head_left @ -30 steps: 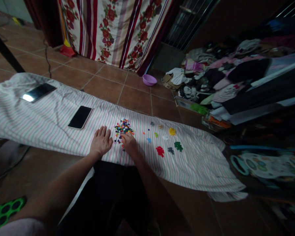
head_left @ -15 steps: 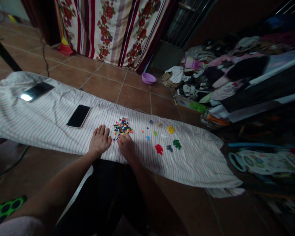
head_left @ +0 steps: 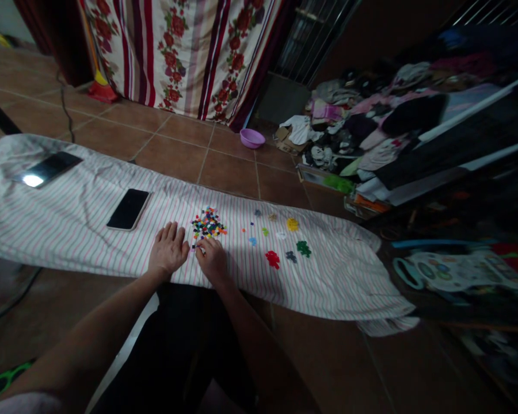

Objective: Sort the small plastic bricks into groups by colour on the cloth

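Observation:
My left hand (head_left: 168, 250) lies flat on the striped cloth (head_left: 242, 282), fingers stretched out and nothing in them. Just right of it, my right hand (head_left: 213, 261) is closed, its fingertips pinched together at the near edge of a mixed pile of tiny coloured pieces (head_left: 208, 224). Whatever is between those fingertips is too small to make out. A dark piece (head_left: 194, 247) lies beside them. Sorted clusters sit farther right: red pieces (head_left: 272, 259), grey pieces (head_left: 290, 256), green pieces (head_left: 303, 249), yellow pieces (head_left: 292, 224), white pieces (head_left: 281, 235) and light blue pieces (head_left: 252, 241).
On the cloth to the left lie a phone (head_left: 129, 209) and a dark shiny device (head_left: 54, 168) reflecting light. Beyond the cloth, a purple basin (head_left: 252, 138) stands on the tiled floor. Heaped clothes (head_left: 345, 126) fill the right side, and a floral curtain (head_left: 194, 57) hangs behind.
The whole view has shifted slightly, so things appear farther left. My right fingertips have moved a little toward the dark piece at the pile's near edge. My left hand stays flat.

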The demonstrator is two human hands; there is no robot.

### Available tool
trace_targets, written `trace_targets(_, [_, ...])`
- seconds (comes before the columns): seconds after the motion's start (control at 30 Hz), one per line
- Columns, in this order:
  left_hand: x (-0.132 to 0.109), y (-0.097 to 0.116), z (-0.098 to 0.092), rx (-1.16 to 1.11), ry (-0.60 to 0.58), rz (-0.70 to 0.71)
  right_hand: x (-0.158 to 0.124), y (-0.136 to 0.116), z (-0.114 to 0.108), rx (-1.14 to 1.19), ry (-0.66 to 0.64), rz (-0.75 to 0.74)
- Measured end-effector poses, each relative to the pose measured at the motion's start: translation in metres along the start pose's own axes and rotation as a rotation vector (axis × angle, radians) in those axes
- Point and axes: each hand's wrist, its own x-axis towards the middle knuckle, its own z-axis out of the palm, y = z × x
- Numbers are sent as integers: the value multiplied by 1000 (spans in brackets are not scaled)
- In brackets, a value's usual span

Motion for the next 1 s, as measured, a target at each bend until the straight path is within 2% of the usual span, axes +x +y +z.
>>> trace_targets(0.5, [0, -1, 1, 35, 1, 0, 5, 18, 4, 427, 125, 272])
trace_targets(0.7, [1, 0, -1, 50, -25, 6, 3, 33, 4, 531, 253, 369])
trace_targets(1.0, [0, 0, -1, 51, -21, 5, 1, 39, 8, 726, 240, 453])
